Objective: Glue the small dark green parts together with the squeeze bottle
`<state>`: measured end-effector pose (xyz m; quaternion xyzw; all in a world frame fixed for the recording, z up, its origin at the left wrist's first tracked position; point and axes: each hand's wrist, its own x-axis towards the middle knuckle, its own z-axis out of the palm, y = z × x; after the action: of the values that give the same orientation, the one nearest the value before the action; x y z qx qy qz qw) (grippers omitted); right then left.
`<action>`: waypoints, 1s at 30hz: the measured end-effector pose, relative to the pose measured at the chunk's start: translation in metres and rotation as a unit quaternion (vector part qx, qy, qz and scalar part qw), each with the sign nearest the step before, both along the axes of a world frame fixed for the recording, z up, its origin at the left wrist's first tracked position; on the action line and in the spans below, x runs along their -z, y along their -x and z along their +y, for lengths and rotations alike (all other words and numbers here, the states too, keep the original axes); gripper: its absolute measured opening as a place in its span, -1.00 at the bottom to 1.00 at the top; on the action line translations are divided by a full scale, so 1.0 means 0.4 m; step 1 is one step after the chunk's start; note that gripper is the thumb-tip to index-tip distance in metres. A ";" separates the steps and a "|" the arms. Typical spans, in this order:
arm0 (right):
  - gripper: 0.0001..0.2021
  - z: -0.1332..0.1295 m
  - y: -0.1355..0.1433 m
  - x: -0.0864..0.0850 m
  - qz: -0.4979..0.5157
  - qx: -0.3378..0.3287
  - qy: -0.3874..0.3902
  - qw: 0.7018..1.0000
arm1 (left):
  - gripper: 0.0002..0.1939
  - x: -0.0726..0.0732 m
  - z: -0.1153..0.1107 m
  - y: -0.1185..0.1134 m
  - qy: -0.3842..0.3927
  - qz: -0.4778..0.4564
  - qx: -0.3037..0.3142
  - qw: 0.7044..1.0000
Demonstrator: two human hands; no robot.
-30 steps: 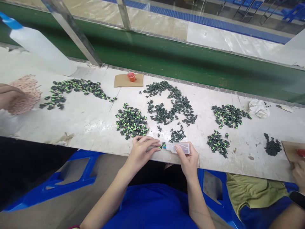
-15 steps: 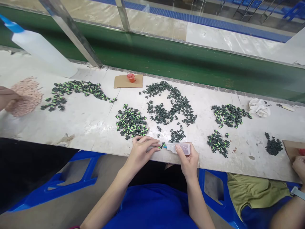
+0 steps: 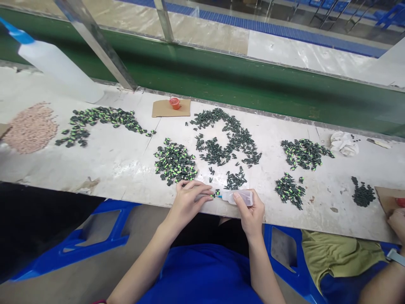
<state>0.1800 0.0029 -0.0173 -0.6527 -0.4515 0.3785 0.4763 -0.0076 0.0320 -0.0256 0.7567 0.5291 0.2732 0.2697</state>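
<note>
My right hand [image 3: 252,213] is closed around a small clear squeeze bottle [image 3: 238,197] lying nearly level, its blue tip pointing left. Close to that tip is a small black-and-green piece [image 3: 217,192] on the table. My left hand [image 3: 191,197] pinches another small black-and-green piece [image 3: 212,195] between thumb and fingertips, right by the bottle's tip. Just beyond my left hand lies a pile of black-and-green pieces [image 3: 175,162]. Small dark pieces [image 3: 236,180] form a little heap beyond the bottle, with a larger spread of dark pieces [image 3: 215,152] behind.
A red cup [image 3: 174,103] stands on cardboard [image 3: 161,109] at the back. A large white bottle [image 3: 60,69] with a blue nozzle is at left, near pink pieces [image 3: 30,128]. Further piles [image 3: 305,153] lie right, where a co-worker's hand [image 3: 397,221] rests by cardboard.
The blue tip has shifted slightly down and away from one small piece, toward the one at my left fingertips. A co-worker's hand has left the pink pieces at far left.
</note>
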 end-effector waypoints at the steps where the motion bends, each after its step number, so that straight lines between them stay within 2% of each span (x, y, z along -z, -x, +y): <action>1: -0.73 -0.001 -0.001 0.002 0.008 0.009 -0.007 1.000 | -0.81 0.000 0.000 0.000 0.004 0.000 0.000 1.000; 3: -0.74 -0.005 -0.010 0.011 0.045 0.051 -0.044 0.997 | -0.81 0.003 0.001 0.001 0.010 0.000 0.000 1.000; 6: -0.77 -0.009 -0.041 0.022 0.111 0.151 -0.127 0.974 | -0.80 0.009 0.002 0.003 0.004 0.001 0.006 1.000; 8: -0.75 -0.006 -0.069 0.022 0.108 0.197 -0.154 0.962 | -0.81 0.013 0.002 0.006 -0.017 0.003 0.010 1.000; 12: -0.55 0.019 -0.113 0.012 0.035 0.209 -0.167 0.963 | -0.87 0.015 -0.001 0.008 -0.080 0.013 0.011 0.997; 15: -0.52 0.040 -0.125 0.013 -0.015 0.202 -0.145 0.968 | -0.95 0.012 -0.004 0.006 -0.119 0.023 0.015 0.993; 18: -0.49 0.039 -0.123 0.017 -0.083 0.211 -0.137 0.964 | -0.88 0.012 -0.007 0.002 -0.131 0.030 0.026 0.991; 20: -0.40 0.019 -0.115 0.019 -0.160 0.236 -0.172 0.943 | -0.85 0.014 -0.007 0.001 -0.132 0.031 0.029 0.990; 22: -0.46 -0.010 -0.103 0.020 -0.259 0.248 -0.226 0.906 | -0.83 0.016 -0.006 0.000 -0.132 0.027 0.031 0.990; 23: -0.57 -0.023 -0.096 0.021 -0.305 0.225 -0.251 0.891 | -0.83 0.016 -0.006 0.000 -0.131 0.023 0.032 0.991; 25: -0.76 -0.041 -0.082 0.023 -0.358 0.104 -0.268 0.888 | -0.83 0.016 -0.006 0.001 -0.124 0.015 0.034 0.992; 27: -0.72 -0.041 -0.070 0.025 -0.383 -0.025 -0.244 0.891 | -0.84 0.012 -0.008 0.002 -0.108 0.009 0.032 0.994; 28: -0.70 -0.034 -0.067 0.027 -0.396 -0.067 -0.226 0.888 | -0.83 0.009 -0.009 0.003 -0.099 0.006 0.029 0.995; 30: -0.73 -0.014 -0.065 0.031 -0.420 -0.103 -0.195 0.880 | -0.84 0.001 -0.012 0.004 -0.084 -0.001 0.021 0.996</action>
<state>0.2059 -0.0025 -0.0298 -0.5937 -0.7390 0.0197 0.3178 -0.0091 0.0271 -0.0258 0.7873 0.4884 0.3112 0.2115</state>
